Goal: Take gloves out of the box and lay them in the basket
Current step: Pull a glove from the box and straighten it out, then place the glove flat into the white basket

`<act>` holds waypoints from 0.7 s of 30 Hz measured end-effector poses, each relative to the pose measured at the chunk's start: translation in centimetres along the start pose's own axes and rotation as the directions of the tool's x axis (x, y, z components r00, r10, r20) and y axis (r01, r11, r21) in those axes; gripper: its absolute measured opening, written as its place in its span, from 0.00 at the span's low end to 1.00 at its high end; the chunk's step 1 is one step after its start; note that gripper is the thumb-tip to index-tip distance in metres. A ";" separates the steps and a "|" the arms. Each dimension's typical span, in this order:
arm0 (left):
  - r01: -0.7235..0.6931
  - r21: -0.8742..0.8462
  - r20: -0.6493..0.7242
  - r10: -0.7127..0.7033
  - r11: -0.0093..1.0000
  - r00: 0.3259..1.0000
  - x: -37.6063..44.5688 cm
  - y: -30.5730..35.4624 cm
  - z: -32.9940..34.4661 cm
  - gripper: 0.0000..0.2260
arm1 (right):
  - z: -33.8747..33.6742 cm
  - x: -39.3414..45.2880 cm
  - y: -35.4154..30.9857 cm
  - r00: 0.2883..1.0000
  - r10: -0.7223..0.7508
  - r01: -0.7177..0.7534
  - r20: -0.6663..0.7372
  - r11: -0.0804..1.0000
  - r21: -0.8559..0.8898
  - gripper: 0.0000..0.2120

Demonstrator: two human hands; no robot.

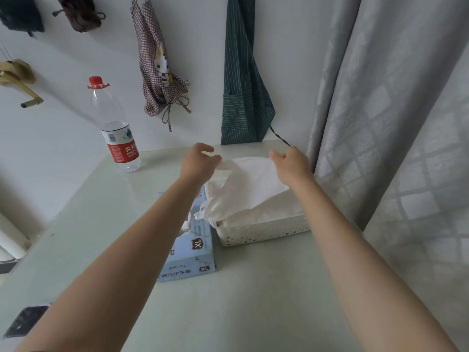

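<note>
A white glove [250,182] is stretched flat above the white perforated basket [264,231], which holds a pile of other white gloves. My left hand [199,162] pinches the glove's left corner and my right hand [291,162] pinches its right corner, both over the basket's far side. The light blue glove box [194,252], marked XL, lies flat on the table just left of the basket, with white glove material poking from its opening; my left forearm crosses over it.
A plastic water bottle [116,128] with a red cap stands at the table's [253,301] back left. Aprons hang on the wall behind. A grey curtain [393,123] falls close along the right. A dark phone [25,321] lies at the front left edge.
</note>
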State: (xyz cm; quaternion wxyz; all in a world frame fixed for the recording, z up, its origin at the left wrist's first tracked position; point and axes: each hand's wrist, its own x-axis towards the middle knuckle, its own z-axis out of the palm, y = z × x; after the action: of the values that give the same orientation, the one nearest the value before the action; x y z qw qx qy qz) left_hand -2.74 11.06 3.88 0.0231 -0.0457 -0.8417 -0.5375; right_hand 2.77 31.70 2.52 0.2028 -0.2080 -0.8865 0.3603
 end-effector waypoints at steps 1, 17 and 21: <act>-0.036 0.069 0.011 0.035 0.997 0.999 0.2 0.0 0.8 0.11 | -0.1 0.3 0.8 1.000 0.015 -0.015 0.004 1.000 -0.003 0.18; -0.374 0.579 0.494 0.053 0.725 0.868 -1.6 -0.9 4.4 0.21 | 0.6 0.5 3.2 0.991 -0.086 0.082 0.103 0.996 0.039 0.18; -0.316 0.598 0.402 0.065 0.737 0.913 -0.9 -0.2 3.3 0.15 | 0.3 0.9 3.1 0.997 -0.066 0.064 0.037 0.997 0.039 0.09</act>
State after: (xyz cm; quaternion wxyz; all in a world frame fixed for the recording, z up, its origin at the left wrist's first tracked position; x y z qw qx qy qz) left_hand -1.84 13.90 2.22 -0.0588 -0.2183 -0.9557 -0.1885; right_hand 2.50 34.02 0.27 0.2015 -0.1684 -0.8894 0.3741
